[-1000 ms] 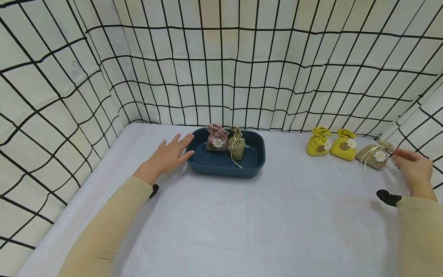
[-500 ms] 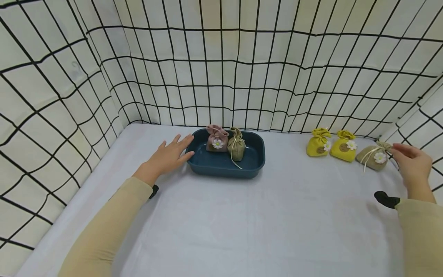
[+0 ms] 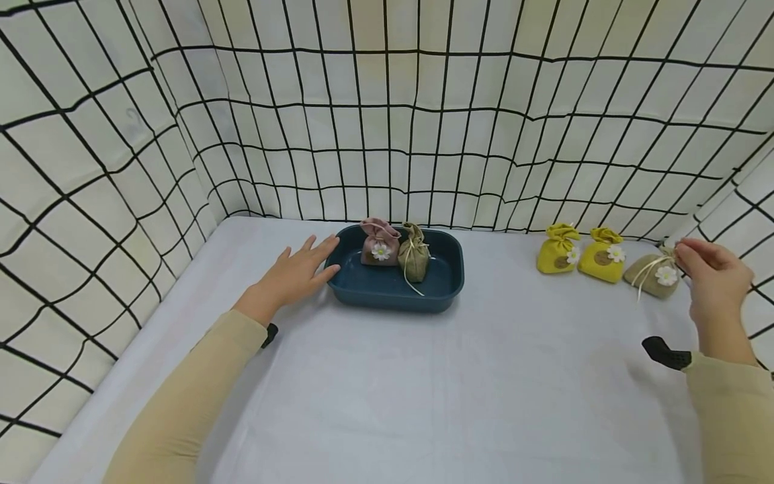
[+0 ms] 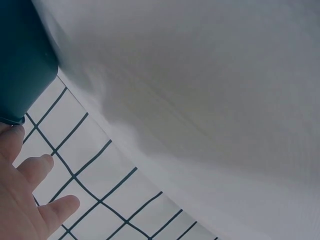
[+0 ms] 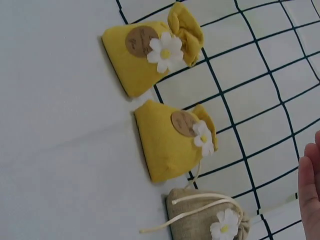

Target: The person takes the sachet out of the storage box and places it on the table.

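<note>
My left hand (image 3: 296,272) lies with spread fingers against the left end of a dark blue rectangular tub (image 3: 393,299). In the left wrist view, its fingertips are right at the rim of the tub (image 4: 25,50). A pink drawstring pouch (image 3: 375,252) and an olive-tan one (image 3: 414,262) stand inside the tub. My right hand (image 3: 719,282) is at the neck of a beige pouch (image 3: 650,279) with a white flower, thumb and forefinger close together. In the right wrist view, the visible fingers of the right hand (image 5: 310,187) are fairly straight, apart from the beige pouch (image 5: 200,220).
Two yellow pouches, the left one (image 3: 555,259) and the right one (image 3: 601,262), stand left of the beige pouch. White walls with a black grid (image 3: 465,128) rise behind and at both sides. A white cloth (image 3: 423,390) covers the table.
My right hand has moved up and to the left, closer over the beige pouch's neck. The left hand, the tub and the pouches hold their places.
</note>
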Motion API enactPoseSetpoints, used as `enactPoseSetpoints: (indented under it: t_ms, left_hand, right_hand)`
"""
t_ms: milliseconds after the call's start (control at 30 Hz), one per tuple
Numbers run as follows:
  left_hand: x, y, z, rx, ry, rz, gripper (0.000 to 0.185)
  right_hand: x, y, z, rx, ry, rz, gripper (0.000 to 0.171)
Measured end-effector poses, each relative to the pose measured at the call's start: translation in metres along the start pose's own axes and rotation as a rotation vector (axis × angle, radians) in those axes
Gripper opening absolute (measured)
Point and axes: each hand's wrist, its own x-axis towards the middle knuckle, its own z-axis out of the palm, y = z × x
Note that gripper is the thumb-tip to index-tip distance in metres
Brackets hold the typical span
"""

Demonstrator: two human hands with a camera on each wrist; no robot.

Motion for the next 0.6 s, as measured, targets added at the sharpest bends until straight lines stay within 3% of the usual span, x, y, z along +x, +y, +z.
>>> enactPoseSetpoints:
  t_ms: [167, 300, 600]
  left_hand:
    - [0.0, 0.0, 0.0, -0.008, 0.005, 0.002, 0.068]
    - [0.0, 0.0, 0.001, -0.009, 0.006, 0.001, 0.069]
    - [0.0, -0.001, 0.001, -0.005, -0.003, -0.001, 0.07]
  right_hand:
    - [-0.011, -0.003, 0.016, 0.06, -0.046, -0.095, 0.01]
    - [-0.017, -0.004, 0.028, 0.075, -0.132, -0.135, 0.008]
    - [-0.034, -0.003, 0.05, -0.15, -0.285, -0.164, 0.01]
